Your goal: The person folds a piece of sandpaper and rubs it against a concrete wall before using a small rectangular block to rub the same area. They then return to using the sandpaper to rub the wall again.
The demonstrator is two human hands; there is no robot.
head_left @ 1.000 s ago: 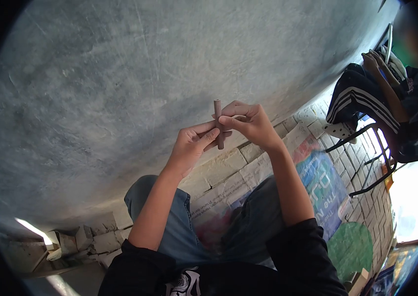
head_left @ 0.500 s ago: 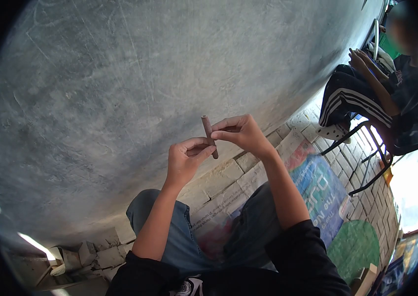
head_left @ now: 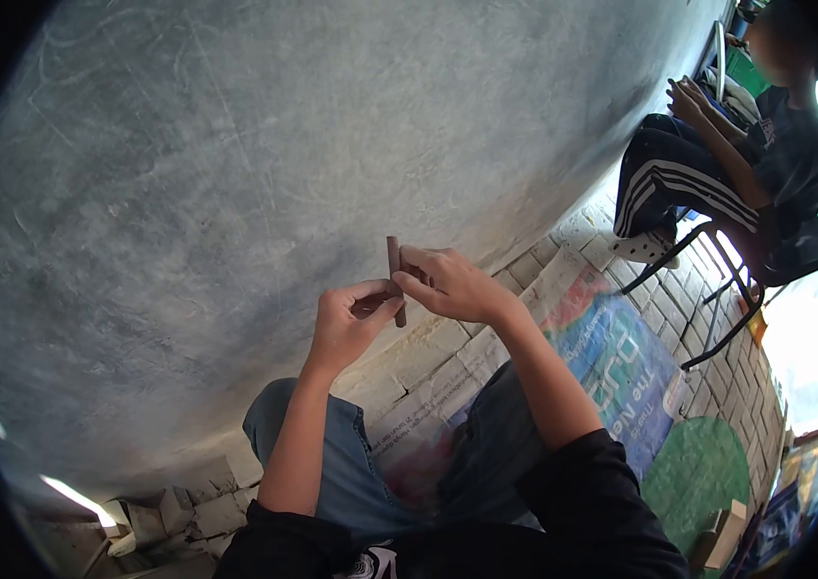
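A short, thin brown tube [head_left: 393, 254] stands almost upright between my two hands, in front of the grey wall. Its lower part is pinched by my left hand [head_left: 341, 326], thumb against fingers. My right hand [head_left: 454, 288] grips it around the middle from the other side, with the thumb and curled fingers against it. The fingertips of both hands nearly meet and cover the tube's middle. Its top and bottom ends stick out.
A rough grey wall [head_left: 187, 174] rises ahead. A printed banner [head_left: 612, 357] and a green round mat [head_left: 698, 473] cover paving bricks at right. Another person [head_left: 785, 174] sits on a black-framed chair [head_left: 708, 347]. Broken blocks [head_left: 177, 511] lie at lower left.
Both hands and the tube have shifted slightly left and down in view. The tube stands more upright, and my right hand's fingers have curled closer around it.
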